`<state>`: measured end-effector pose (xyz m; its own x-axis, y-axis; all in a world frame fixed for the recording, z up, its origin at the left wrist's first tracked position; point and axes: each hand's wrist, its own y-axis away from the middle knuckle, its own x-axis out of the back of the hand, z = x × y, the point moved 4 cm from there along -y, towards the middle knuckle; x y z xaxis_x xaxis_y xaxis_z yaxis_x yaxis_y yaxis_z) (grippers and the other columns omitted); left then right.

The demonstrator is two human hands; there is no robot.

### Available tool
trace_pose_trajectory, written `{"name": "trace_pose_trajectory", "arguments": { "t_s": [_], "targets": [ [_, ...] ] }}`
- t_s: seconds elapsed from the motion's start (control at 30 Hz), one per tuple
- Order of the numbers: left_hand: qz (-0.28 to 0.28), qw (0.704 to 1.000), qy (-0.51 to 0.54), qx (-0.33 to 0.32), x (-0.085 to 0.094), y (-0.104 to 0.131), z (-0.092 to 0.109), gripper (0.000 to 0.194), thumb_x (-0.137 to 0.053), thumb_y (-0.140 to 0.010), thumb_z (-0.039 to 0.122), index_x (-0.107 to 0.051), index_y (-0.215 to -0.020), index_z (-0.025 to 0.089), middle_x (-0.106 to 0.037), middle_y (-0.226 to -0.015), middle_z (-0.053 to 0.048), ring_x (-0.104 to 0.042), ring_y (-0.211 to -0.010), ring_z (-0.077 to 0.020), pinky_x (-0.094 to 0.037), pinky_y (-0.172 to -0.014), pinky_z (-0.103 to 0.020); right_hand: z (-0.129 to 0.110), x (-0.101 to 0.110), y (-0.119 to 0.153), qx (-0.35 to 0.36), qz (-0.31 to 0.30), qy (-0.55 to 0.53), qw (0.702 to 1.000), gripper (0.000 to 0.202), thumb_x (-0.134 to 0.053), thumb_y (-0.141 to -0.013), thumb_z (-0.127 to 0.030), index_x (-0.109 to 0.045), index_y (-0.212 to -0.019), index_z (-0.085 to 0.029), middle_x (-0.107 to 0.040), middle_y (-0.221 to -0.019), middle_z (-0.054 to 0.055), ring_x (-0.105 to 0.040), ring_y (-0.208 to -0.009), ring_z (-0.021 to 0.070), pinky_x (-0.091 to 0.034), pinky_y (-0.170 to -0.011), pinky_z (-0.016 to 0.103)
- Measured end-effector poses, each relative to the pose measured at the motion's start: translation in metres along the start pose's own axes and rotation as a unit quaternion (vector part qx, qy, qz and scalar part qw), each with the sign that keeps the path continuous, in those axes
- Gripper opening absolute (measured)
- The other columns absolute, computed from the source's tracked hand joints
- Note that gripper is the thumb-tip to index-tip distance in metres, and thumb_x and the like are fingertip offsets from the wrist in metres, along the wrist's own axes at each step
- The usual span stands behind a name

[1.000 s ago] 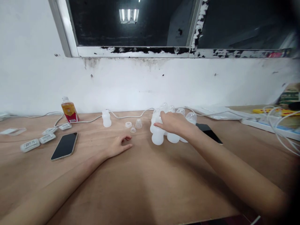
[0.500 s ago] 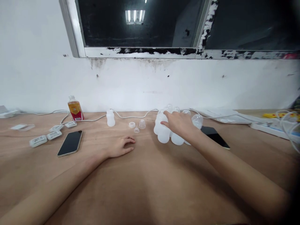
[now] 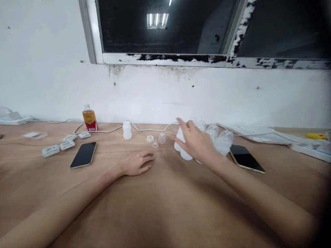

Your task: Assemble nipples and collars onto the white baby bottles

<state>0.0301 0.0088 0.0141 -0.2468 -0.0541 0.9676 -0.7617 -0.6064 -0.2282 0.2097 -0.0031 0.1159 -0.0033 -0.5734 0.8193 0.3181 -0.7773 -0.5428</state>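
My left hand (image 3: 137, 163) rests on the wooden table (image 3: 155, 206), fingers apart and holding nothing. Over a cluster of translucent white bottles (image 3: 186, 155) at centre right is my right hand (image 3: 198, 139), its fingers spread; it hides part of the cluster, and contact is unclear. Clear domed caps (image 3: 226, 136) top some of these bottles. A single white bottle (image 3: 127, 130) without a cap stands left of centre. Between it and the cluster lie a white ring (image 3: 150, 138), a clear nipple-shaped piece (image 3: 155, 144) and a clear dome (image 3: 161, 138).
A drink bottle (image 3: 90, 119), a phone (image 3: 83, 155) and small white cases (image 3: 50, 151) are at left. Another phone (image 3: 247, 158) lies right of the cluster. A white cable (image 3: 147, 130) runs along the wall; plastic bags (image 3: 258, 134) and a power strip (image 3: 310, 151) are farther right.
The view has shifted, moving the scene slightly right. My right hand's fingers have spread and lifted, and some bottles at the cluster's right side now lean outward. My left hand stays on the table.
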Motion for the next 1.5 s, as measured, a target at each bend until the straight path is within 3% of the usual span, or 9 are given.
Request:
{"name": "trace_pose_trajectory", "arguments": {
  "t_s": [0.1, 0.17, 0.33, 0.8, 1.0, 1.07, 1.17, 1.3, 1.5],
  "targets": [
    [-0.046, 0.999, -0.015, 0.009, -0.001, 0.003, -0.006, 0.064, -0.03, -0.077, 0.051, -0.022, -0.127, 0.013, -0.016, -0.133, -0.01, -0.017, -0.121, -0.0214, -0.016, -0.099, -0.033, -0.04, -0.028, 0.022, 0.198, -0.051, -0.144, 0.968, 0.055, -0.025, -0.082, -0.043, -0.019, -0.127, -0.013, -0.029, -0.124, 0.014, -0.033, -0.111, 0.023, -0.033, -0.086, 0.035],
    [-0.074, 0.997, -0.014, 0.006, -0.004, 0.005, -0.01, 0.07, -0.028, -0.076, 0.055, -0.014, -0.129, 0.012, -0.01, -0.134, -0.01, -0.011, -0.123, -0.0212, -0.011, -0.1, -0.034, -0.056, -0.055, 0.037, 0.234, -0.114, -0.184, 0.948, 0.057, -0.021, -0.082, -0.043, -0.019, -0.128, -0.01, -0.021, -0.13, 0.013, -0.018, -0.12, 0.0239, -0.024, -0.094, 0.04],
    [-0.062, 0.998, -0.004, 0.011, -0.007, 0.006, -0.012, 0.069, -0.03, -0.076, 0.055, -0.013, -0.13, 0.015, -0.012, -0.134, -0.008, -0.01, -0.123, -0.0186, -0.01, -0.1, -0.033, -0.065, -0.092, 0.055, 0.216, -0.185, -0.251, 0.925, 0.055, -0.016, -0.084, -0.042, -0.019, -0.129, -0.011, -0.018, -0.132, 0.011, -0.011, -0.122, 0.021, -0.014, -0.098, 0.041],
    [-0.084, 0.995, 0.046, 0.012, -0.007, 0.005, -0.011, 0.066, -0.033, -0.077, 0.05, -0.012, -0.129, 0.015, -0.008, -0.134, -0.008, -0.007, -0.123, -0.0198, -0.006, -0.1, -0.036, -0.063, -0.083, 0.051, 0.208, -0.127, -0.26, 0.934, 0.049, -0.026, -0.082, -0.039, -0.034, -0.121, -0.011, -0.031, -0.125, 0.012, -0.025, -0.116, 0.0206, -0.02, -0.095, 0.038],
    [0.087, 0.982, 0.095, 0.14, -0.001, -0.022, -0.066, 0.035, -0.027, -0.081, 0.03, -0.045, -0.106, 0.014, -0.05, -0.109, -0.007, -0.045, -0.1, -0.014, -0.033, -0.088, -0.028, -0.052, -0.101, 0.014, 0.08, -0.059, -0.285, 0.953, 0.047, -0.034, -0.08, -0.035, -0.029, -0.118, -0.008, -0.042, -0.111, 0.014, -0.043, -0.098, 0.0181, -0.034, -0.081, 0.029],
    [0.131, 0.978, 0.029, 0.158, -0.001, -0.038, -0.085, 0.041, -0.033, -0.078, 0.028, -0.037, -0.115, 0.013, -0.04, -0.12, -0.008, -0.036, -0.11, -0.0161, -0.027, -0.093, -0.031, -0.046, -0.117, -0.006, 0.004, -0.073, -0.261, 0.962, 0.054, -0.033, -0.08, -0.037, -0.021, -0.122, -0.007, -0.043, -0.11, 0.017, -0.047, -0.092, 0.0201, -0.037, -0.074, 0.03],
    [0.073, 0.983, -0.035, 0.166, -0.01, -0.06, -0.099, 0.049, -0.035, -0.077, 0.035, -0.029, -0.122, 0.018, -0.029, -0.128, -0.008, -0.023, -0.119, -0.0202, -0.014, -0.097, -0.042, -0.042, -0.139, -0.028, -0.047, -0.14, -0.209, 0.967, 0.045, -0.033, -0.079, -0.04, -0.036, -0.112, -0.01, -0.052, -0.095, 0.015, -0.051, -0.083, 0.0233, -0.038, -0.066, 0.033],
    [0.053, 0.98, -0.073, 0.175, -0.012, -0.062, -0.092, 0.044, -0.03, -0.079, 0.043, -0.037, -0.117, 0.021, -0.045, -0.116, -0.008, -0.031, -0.114, -0.0202, -0.008, -0.096, -0.046, -0.042, -0.141, -0.031, -0.024, -0.126, -0.198, 0.972, 0.032, -0.032, -0.081, -0.038, -0.045, -0.098, -0.015, -0.053, -0.089, 0.01, -0.051, -0.082, 0.0212, -0.037, -0.067, 0.031],
    [0.104, 0.979, -0.103, 0.139, -0.003, -0.033, -0.072, 0.035, -0.028, -0.081, 0.042, -0.053, -0.096, 0.023, -0.043, -0.117, -0.004, -0.034, -0.111, -0.0169, -0.016, -0.095, -0.039, -0.046, -0.113, 0.007, 0.085, -0.083, -0.218, 0.969, 0.033, -0.03, -0.081, -0.044, -0.045, -0.096, -0.018, -0.045, -0.095, 0.007, -0.05, -0.073, 0.014, -0.037, -0.063, 0.026]
  ]
}}
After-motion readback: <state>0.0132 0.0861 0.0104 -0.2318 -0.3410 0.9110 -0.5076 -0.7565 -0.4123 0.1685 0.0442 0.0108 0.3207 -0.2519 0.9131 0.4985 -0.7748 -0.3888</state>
